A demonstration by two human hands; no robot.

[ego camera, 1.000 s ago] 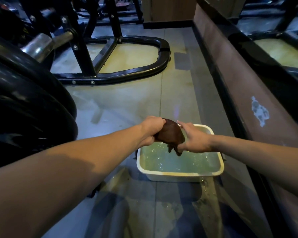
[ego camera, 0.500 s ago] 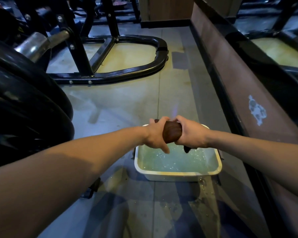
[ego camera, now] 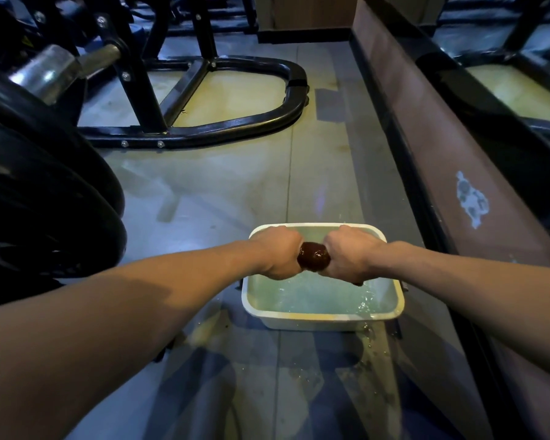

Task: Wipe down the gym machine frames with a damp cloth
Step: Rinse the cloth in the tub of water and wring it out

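Note:
A wet, dark brown cloth [ego camera: 313, 255] is rolled tight between my two fists above a white rectangular basin [ego camera: 318, 319] of bubbly water on the floor. My left hand [ego camera: 275, 252] grips the cloth's left end and my right hand [ego camera: 350, 252] grips its right end, knuckles up. Only a short twisted middle part of the cloth shows; a dark tip hangs under my right hand. The black tubular gym machine frame [ego camera: 235, 125] lies on the floor ahead, to the left.
Large black weight plates [ego camera: 45, 198] on a steel bar sleeve [ego camera: 48, 71] crowd the left side. A low brown ledge [ego camera: 426, 138] runs along the right. The floor around the basin has water splashes [ego camera: 372, 354].
The cloth went from a loose lump held between my hands to a tightly twisted roll. Both fists closed round its ends and moved slightly apart.

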